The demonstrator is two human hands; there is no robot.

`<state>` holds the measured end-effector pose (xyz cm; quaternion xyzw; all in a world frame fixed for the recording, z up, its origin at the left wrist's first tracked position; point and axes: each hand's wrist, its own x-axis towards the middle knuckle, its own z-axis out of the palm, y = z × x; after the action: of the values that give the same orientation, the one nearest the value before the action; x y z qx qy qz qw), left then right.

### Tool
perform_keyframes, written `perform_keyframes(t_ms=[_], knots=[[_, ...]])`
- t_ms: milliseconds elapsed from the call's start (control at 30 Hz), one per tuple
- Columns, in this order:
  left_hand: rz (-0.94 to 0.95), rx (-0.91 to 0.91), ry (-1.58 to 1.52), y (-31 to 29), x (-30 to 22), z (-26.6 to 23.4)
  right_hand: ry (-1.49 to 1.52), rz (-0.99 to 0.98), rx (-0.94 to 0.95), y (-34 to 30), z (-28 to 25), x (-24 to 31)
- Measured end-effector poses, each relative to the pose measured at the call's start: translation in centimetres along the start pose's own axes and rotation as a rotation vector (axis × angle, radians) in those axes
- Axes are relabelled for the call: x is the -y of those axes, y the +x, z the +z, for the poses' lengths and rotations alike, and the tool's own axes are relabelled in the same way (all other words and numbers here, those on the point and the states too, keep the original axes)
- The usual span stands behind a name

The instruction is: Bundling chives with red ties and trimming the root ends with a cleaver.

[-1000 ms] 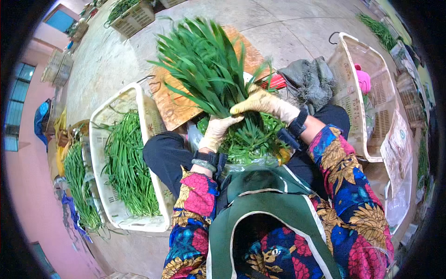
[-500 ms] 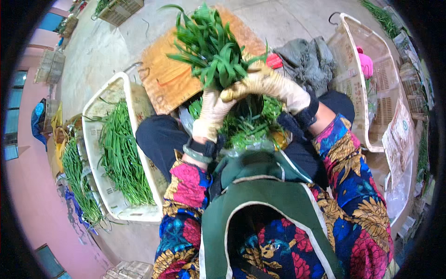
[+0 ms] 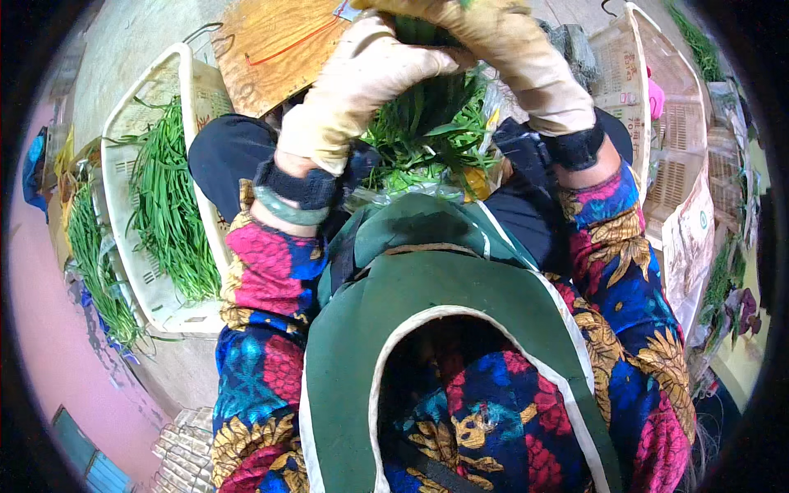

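At the top edge of the head view, my left hand [image 3: 366, 78] and my right hand [image 3: 518, 62], both in stained cream gloves, close around a bunch of flat-leaved greens [image 3: 423, 33]. Much of the bunch is cut off by the frame's edge or hidden by the gloves. Below it, between my knees, lies a heap of loose green leaves and trimmings [image 3: 427, 156] with clear plastic at its near edge. Dark bands circle both wrists, and a pale green bangle [image 3: 288, 211] is on the left one.
A white plastic crate [image 3: 187, 107] of long greens [image 3: 168, 209] stands at my left, with more greens [image 3: 99, 259] beyond it. Ahead lies a wooden board [image 3: 275, 57] with a red strip. Another crate [image 3: 620, 74] stands at my right, near a pink object [image 3: 655, 96].
Both hands have gone up in the view with the bunch, whose leafy tops now lie beyond the frame. The view has also shifted, so the crates and board sit farther left and higher.
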<state>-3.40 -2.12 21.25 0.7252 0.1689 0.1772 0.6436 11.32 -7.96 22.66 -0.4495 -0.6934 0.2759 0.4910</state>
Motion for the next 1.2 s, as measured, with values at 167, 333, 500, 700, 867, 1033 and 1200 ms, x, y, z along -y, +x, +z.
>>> perform_keyframes(t_ms=[167, 333, 500, 700, 867, 1033, 1200], knots=[[0.003, -0.31, -0.38, -1.6, -4.6, -0.5, -0.064, 0.074, -0.127, -1.3, -2.2, -0.1], [0.015, -0.395, -0.306, -5.0, 1.7, -5.7, -0.126, -0.042, -0.196, -1.0, 0.4, -4.1], [-0.052, -0.494, -0.281, -6.3, 2.5, -6.1, -0.15, 0.005, -0.195, -0.2, -1.1, -2.8], [-0.059, -0.592, -0.076, -6.8, 0.1, -5.8, -0.053, 0.055, -0.145, -0.8, -0.7, -2.6], [-0.075, -0.679, -0.171, -5.6, 0.9, -4.9, 0.012, 0.034, -0.168, -1.2, -0.3, -2.8], [-0.065, -0.677, -0.142, -5.4, 0.9, -4.4, -0.174, 0.029, -0.258, -1.2, -1.5, -2.0], [0.023, -0.69, -0.113, -5.9, -0.9, -4.2, 0.195, 0.241, -0.119, -2.9, -0.3, -2.4]])
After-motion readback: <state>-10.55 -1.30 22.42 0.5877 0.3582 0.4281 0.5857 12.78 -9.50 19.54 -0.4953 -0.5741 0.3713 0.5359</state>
